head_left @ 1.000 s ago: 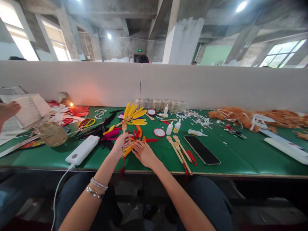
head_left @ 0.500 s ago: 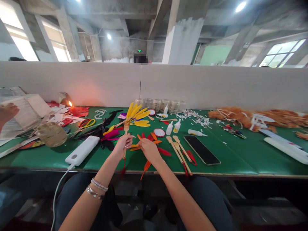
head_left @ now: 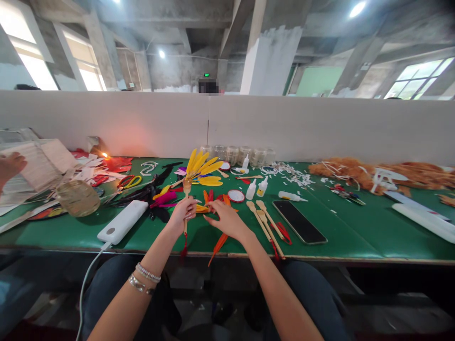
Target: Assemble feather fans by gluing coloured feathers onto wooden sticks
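Feathered wooden spoon (head_left: 186, 187) stands upright, clasped in left fingers (head_left: 187, 209).

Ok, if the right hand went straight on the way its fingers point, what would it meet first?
Most likely the loose orange and yellow feathers just ahead of the right hand; depth is unclear, so it may already touch them.

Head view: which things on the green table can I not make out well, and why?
- Wooden spoon handle: middle hidden by the left hand.
- Orange feathers: partly hidden by the right hand.
- Hand at far left: cut off by the picture edge.
- White squeeze bottle: label too small to read.
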`<state>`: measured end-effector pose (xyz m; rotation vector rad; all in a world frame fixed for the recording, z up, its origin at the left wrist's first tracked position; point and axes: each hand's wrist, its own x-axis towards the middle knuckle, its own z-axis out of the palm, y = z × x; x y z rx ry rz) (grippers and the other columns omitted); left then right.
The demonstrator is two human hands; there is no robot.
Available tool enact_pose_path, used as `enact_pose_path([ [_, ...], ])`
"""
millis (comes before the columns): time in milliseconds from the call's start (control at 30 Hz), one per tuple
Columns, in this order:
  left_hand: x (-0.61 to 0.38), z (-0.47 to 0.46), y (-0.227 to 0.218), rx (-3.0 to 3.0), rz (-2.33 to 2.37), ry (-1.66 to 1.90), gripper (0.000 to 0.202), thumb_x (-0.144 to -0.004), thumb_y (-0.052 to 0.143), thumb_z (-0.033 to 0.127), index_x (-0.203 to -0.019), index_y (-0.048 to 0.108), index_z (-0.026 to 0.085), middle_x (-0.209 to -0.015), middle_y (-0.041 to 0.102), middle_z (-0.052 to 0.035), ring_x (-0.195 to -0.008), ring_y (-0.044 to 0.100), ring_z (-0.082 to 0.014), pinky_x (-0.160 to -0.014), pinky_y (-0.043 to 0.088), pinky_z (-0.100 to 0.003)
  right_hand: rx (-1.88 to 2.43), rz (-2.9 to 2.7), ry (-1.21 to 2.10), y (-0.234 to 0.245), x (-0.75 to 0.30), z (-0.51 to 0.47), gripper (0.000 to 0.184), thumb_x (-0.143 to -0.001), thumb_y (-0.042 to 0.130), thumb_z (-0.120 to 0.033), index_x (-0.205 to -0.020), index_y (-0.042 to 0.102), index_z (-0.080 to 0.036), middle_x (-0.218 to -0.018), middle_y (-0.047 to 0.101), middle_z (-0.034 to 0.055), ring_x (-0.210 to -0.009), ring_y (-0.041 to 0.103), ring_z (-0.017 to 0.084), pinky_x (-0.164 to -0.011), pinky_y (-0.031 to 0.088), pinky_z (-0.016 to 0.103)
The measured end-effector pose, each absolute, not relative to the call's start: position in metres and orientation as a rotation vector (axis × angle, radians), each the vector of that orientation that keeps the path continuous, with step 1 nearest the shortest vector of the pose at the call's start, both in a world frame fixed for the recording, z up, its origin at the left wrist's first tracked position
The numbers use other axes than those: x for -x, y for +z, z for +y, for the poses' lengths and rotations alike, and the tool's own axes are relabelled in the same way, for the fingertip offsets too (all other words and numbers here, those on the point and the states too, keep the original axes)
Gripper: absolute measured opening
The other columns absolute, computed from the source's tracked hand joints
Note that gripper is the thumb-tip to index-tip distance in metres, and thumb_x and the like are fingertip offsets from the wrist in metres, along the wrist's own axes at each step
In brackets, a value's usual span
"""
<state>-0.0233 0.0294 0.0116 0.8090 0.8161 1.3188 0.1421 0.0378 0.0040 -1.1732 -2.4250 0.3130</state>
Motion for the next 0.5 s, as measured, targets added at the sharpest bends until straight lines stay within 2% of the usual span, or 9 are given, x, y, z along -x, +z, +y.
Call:
enact_pose_path([
  [100, 0.024, 0.030, 0.011, -0.806, 0.810, 1.328, 0.034, -0.060, 0.060, 0.018, -0.054, 0.027, 0.019, -0.042, 0.024, 0.0106, -0.031, 0.018, -0.0009, -0.033, 0.012, -0.018, 1.066, -2.513, 0.585, 0.022, -0.164, 0.032, 0.041, -0.072, 0.063, -0.032, -0.109, 0.051, -0.021, -0.104, 0.053, 0.0044, -0.093, 0.052, 0.015, -0.080, 0.043, 0.028],
  [233, 0.024, 0.030, 0.011, -0.800, 0.812, 1.324, 0.036, -0.058, 0.062, 0.018, -0.054, 0.026, 0.018, -0.043, 0.025, 0.0104, -0.031, 0.019, -0.0005, -0.033, 0.011, -0.018, 0.953, -2.736, 0.798, 0.027, -0.179, 0.028, 0.059, -0.055, 0.074, -0.045, -0.107, 0.054, -0.025, -0.107, 0.050, 0.0026, -0.100, 0.048, 0.017, -0.083, 0.042, 0.026],
  [300, 0.024, 0.030, 0.011, -0.797, 0.812, 1.326, 0.036, -0.059, 0.062, 0.018, -0.054, 0.026, 0.018, -0.043, 0.025, 0.0106, -0.031, 0.018, -0.0003, -0.033, 0.011, -0.017, 0.971, -2.767, 0.840, 0.019, -0.176, 0.030, 0.051, -0.053, 0.075, -0.046, -0.096, 0.058, -0.023, -0.097, 0.053, 0.0010, -0.095, 0.050, 0.017, -0.078, 0.042, 0.025],
  [400, 0.024, 0.029, 0.012, -0.780, 0.802, 1.330, 0.037, -0.058, 0.062, 0.018, -0.054, 0.025, 0.018, -0.043, 0.024, 0.0109, -0.031, 0.018, -0.0002, -0.033, 0.011, -0.017, 1.021, -2.736, 0.999, 0.000, -0.165, 0.039, 0.025, -0.063, 0.070, -0.036, -0.078, 0.060, -0.018, -0.074, 0.056, -0.0021, -0.072, 0.053, 0.012, -0.060, 0.039, 0.019],
  [500, 0.024, 0.029, 0.013, -0.763, 0.800, 1.331, 0.038, -0.057, 0.063, 0.017, -0.054, 0.025, 0.018, -0.042, 0.023, 0.0111, -0.031, 0.018, -0.0003, -0.033, 0.010, -0.017, 1.090, -2.649, 1.138, -0.012, -0.156, 0.044, 0.016, -0.071, 0.062, -0.032, -0.070, 0.059, -0.016, -0.055, 0.053, -0.0047, -0.053, 0.049, 0.009, -0.050, 0.033, 0.019],
])
